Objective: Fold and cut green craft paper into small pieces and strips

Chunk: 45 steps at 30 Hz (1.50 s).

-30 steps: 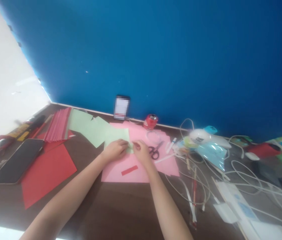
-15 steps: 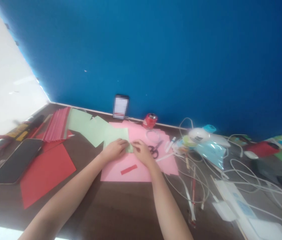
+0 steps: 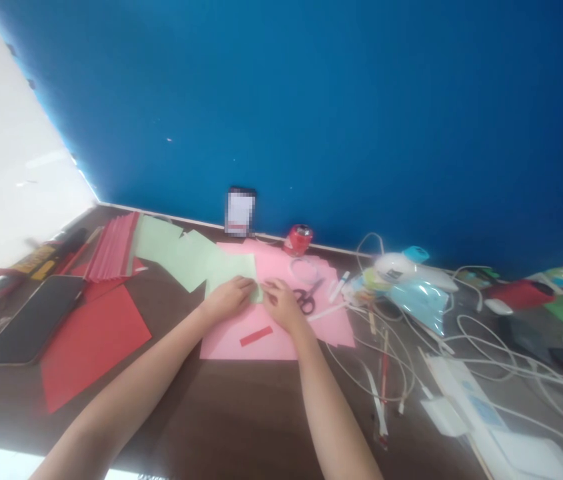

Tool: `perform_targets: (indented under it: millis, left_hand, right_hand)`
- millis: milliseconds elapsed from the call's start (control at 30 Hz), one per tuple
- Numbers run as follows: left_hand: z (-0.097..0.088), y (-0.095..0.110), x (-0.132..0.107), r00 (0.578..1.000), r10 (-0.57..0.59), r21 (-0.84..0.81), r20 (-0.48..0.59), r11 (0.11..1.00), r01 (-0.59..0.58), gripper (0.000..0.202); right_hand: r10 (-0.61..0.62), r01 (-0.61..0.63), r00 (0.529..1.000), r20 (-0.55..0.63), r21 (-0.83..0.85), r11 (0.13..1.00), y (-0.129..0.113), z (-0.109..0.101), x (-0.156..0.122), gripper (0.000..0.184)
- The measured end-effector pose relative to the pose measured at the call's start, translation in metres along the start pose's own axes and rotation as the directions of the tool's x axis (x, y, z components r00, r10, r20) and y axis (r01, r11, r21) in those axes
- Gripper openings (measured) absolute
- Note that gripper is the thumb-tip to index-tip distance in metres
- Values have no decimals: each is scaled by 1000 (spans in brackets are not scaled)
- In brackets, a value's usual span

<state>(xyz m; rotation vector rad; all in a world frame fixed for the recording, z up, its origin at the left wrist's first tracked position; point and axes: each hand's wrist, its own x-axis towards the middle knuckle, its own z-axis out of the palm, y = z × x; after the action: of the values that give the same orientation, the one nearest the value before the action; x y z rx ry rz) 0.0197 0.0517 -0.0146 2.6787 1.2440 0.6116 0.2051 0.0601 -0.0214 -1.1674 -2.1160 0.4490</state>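
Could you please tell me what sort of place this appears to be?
It looks like a desk used for paper craft, though which room is unclear: scissors lie on pink sheets, with green paper close by.

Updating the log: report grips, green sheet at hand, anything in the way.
Left grip on green sheet; right grip at its right edge, hold unclear. Green sheet lies over pink paper. Scissors close beside right grip.
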Motion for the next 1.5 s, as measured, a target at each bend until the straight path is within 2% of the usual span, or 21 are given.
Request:
perform_targets:
  millis: [867, 1067, 1167, 1267, 1367, 1500]
  left_hand:
    - [-1, 2, 0, 1000, -30, -33, -6, 999, 30, 37]
    - [-3, 3, 0, 1000, -28, -25, -9, 999, 28, 37]
    - [-3, 3, 0, 1000, -27, -25, -15, 999, 27, 37]
    - [-2, 3, -2, 999, -36, -26, -27, 999, 35, 38]
    - [-1, 2, -2, 997, -65, -15, -38, 998, 65, 39]
    - [-2, 3, -2, 995, -83, -2, -63, 997, 83, 34]
  right_hand:
    - [9, -8, 998, -60, 7, 1000, -2, 2, -3, 21]
    - [45, -42, 998, -47, 51, 998, -2, 0, -3, 20]
    - [86, -83, 996, -16, 158, 984, 2, -1, -2, 26]
    - [147, -127, 988, -51, 277, 952, 8, 0, -2, 41]
    - [217, -179, 973, -83, 328, 928, 12, 1, -2, 48]
    - [163, -138, 985, -51, 320, 937, 6, -1, -2, 47]
